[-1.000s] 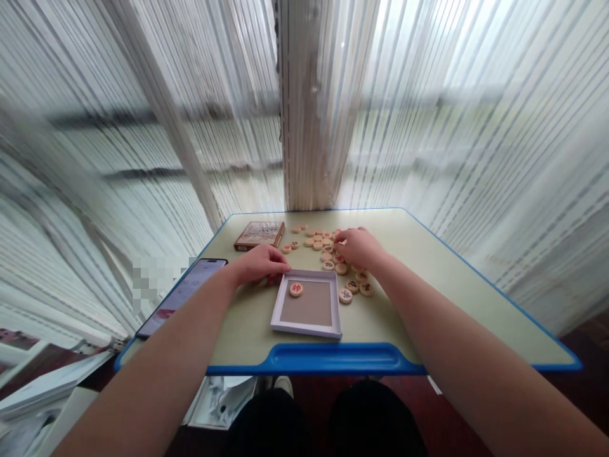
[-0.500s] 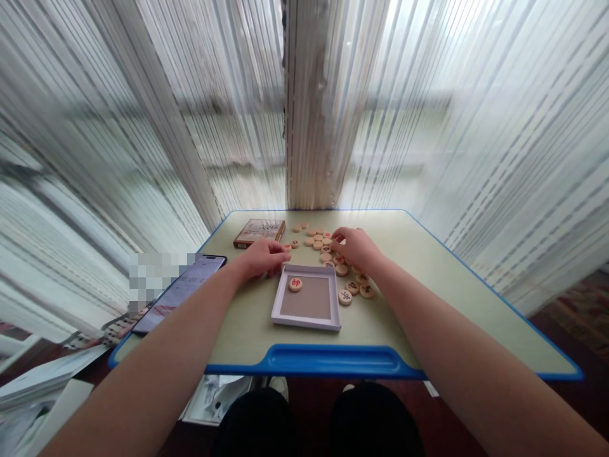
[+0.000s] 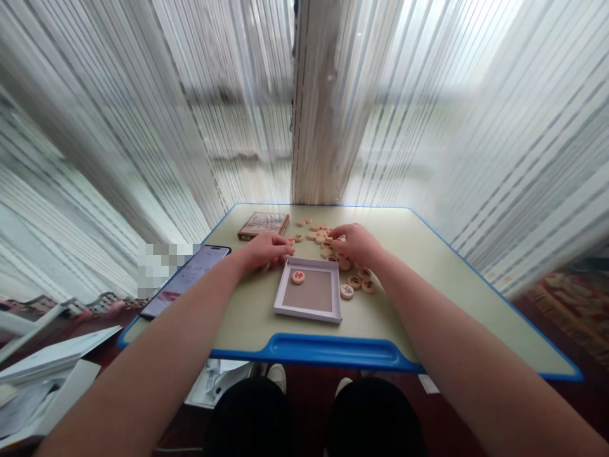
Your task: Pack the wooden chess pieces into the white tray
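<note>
Just beyond the far-left corner of a shallow white box tray (image 3: pixel 280 304), my left hand (image 3: pixel 264 250) rests low over the table. Its fingers are loosely bent and apart, and I see nothing held in them. Inside the tray lies one round wooden Chinese chess piece (image 3: pixel 298 277) with a red character. My right hand (image 3: pixel 356 244) is over a scatter of such pieces beyond the tray's right side, its thumb and forefinger apart around them. Loose pieces with black characters, such as this chess piece (image 3: pixel 347 291), lie beside the tray. The palm hides some pieces.
A flat patterned box (image 3: pixel 264 225) lies at the back left of the pale table (image 3: pixel 438 298). Left of my forearm is a phone (image 3: pixel 188 279). Blue edging with a moulded groove (image 3: pixel 333 348) runs along the front. Striped curtains (image 3: pixel 314 114) hang behind.
The view has shifted slightly, so the table sits a little higher. Both hands stay nearly in place, the right one slightly lower over the pieces. The piece in the tray has not moved.
</note>
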`<act>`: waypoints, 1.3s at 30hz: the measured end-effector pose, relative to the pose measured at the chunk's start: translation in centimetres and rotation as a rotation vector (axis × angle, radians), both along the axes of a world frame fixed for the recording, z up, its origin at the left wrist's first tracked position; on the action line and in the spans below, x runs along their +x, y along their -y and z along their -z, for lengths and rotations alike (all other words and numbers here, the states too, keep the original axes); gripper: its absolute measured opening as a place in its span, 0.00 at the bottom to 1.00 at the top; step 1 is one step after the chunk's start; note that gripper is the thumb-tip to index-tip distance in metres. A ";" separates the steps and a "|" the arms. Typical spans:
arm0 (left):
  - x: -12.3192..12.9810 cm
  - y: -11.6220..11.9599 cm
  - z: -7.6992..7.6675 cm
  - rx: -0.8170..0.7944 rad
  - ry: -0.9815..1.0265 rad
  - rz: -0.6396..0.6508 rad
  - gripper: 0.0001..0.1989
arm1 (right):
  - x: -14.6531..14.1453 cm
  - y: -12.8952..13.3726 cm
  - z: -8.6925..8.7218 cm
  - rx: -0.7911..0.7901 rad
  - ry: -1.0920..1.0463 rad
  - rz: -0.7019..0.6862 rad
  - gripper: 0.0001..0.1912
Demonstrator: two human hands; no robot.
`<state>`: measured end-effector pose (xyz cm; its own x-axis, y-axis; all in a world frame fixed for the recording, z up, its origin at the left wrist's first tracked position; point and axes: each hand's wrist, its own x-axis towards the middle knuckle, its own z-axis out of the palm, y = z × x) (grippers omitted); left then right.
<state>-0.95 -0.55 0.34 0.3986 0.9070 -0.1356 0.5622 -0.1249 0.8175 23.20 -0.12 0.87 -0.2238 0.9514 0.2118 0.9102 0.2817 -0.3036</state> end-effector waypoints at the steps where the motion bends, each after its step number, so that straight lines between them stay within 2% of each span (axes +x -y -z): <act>1: 0.0 0.0 -0.1 -0.006 0.007 0.006 0.14 | 0.0 -0.1 0.0 0.000 -0.012 0.002 0.15; 5: 0.0 0.3 -0.3 -0.004 0.011 0.021 0.14 | 0.3 -1.0 0.8 0.088 0.015 -0.002 0.17; 8: 0.1 0.5 -0.5 -0.010 0.011 0.021 0.14 | 0.7 -1.6 1.3 0.079 0.102 -0.007 0.19; 13: -0.1 1.0 -0.9 -0.021 -0.026 0.044 0.14 | 1.0 -1.5 0.8 0.067 0.211 0.031 0.18; 20: -0.6 0.8 -1.0 -0.040 -0.066 0.072 0.13 | 0.6 -1.1 0.3 0.015 0.112 0.099 0.14; 29: -0.9 0.6 -0.9 -0.067 -0.045 0.073 0.13 | 0.7 -1.0 0.2 -0.054 -0.024 0.103 0.16; 33: -1.0 0.4 -0.8 -0.070 -0.047 0.078 0.13 | 0.5 -0.6 -0.6 0.033 0.040 0.125 0.12; 36: -1.0 0.5 -0.9 -0.067 -0.059 0.083 0.12 | -0.7 1.0 -1.6 0.183 0.040 0.009 0.10; 39: -1.0 0.6 -1.0 -0.068 -0.047 0.091 0.09 | -2.9 3.5 -2.0 0.184 -0.113 -0.249 0.10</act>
<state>-1.92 -1.16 1.37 0.4711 0.8552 -0.2161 0.5889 -0.1225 0.7988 20.32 -3.66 2.92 -0.4096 0.8139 0.4120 0.7700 0.5506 -0.3223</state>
